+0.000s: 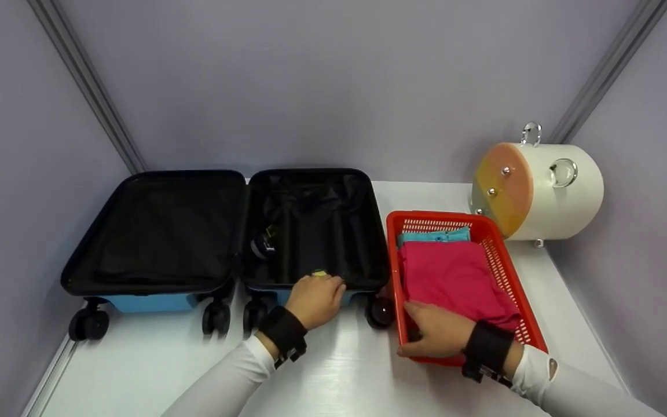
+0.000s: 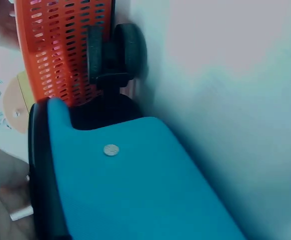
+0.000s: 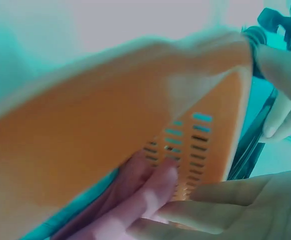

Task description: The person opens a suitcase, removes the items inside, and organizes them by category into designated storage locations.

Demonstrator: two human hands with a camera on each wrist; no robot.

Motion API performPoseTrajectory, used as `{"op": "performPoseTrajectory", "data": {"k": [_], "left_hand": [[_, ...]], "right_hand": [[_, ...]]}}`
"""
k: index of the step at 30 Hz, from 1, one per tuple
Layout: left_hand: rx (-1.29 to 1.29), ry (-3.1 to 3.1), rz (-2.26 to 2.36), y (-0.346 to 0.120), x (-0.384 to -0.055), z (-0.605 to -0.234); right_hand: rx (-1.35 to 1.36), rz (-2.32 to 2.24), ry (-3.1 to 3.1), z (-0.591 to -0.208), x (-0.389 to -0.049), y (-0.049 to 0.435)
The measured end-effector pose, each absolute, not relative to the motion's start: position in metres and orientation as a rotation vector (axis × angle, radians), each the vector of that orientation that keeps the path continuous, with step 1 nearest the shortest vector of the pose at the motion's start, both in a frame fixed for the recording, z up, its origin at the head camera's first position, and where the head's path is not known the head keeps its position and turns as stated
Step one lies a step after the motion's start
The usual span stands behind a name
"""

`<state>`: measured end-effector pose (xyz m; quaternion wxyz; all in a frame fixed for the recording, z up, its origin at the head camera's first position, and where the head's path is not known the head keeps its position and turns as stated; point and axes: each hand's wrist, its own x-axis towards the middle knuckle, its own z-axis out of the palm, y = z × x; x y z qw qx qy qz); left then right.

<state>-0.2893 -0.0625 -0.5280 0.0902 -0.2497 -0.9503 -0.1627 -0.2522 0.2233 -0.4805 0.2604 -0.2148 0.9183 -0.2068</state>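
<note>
My left hand (image 1: 317, 301) is over the front rim of the right half of an open blue suitcase (image 1: 388, 272), fingers curled down inside. A small yellow thing (image 1: 319, 273) shows at its fingertips; in the left wrist view a white edge (image 2: 21, 213) sticks out between the fingers, and I cannot tell its kind. My right hand (image 1: 440, 330) is at the front left corner of a red plastic basket (image 1: 392, 249). Its fingers reach in beside a folded pink-red cloth (image 1: 455, 278), thumb apart near the rim. Behind that cloth lies a folded teal one (image 1: 435, 236).
Inside the suitcase's right half, at its left side, lies a dark bundle (image 1: 264, 243) with white marks. The other half (image 1: 165, 231) lies open to the left. Black wheels (image 1: 381, 311) project toward me. A white drum-shaped container (image 1: 565, 197) with a coloured end stands behind the basket.
</note>
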Motion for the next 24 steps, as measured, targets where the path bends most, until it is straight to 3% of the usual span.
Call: {"op": "performPoseTrajectory", "data": {"k": [15, 24], "left_hand": [[-0.778, -2.767, -0.466, -0.078, -0.281, -0.539], [-0.799, -2.647, -0.412, -0.075, -0.281, -0.544]], "right_hand": [[-0.523, -0.422, 2.452, -0.480, -0.252, 0.218], [-0.634, -0.451, 2.516, -0.480, -0.268, 0.225]]}}
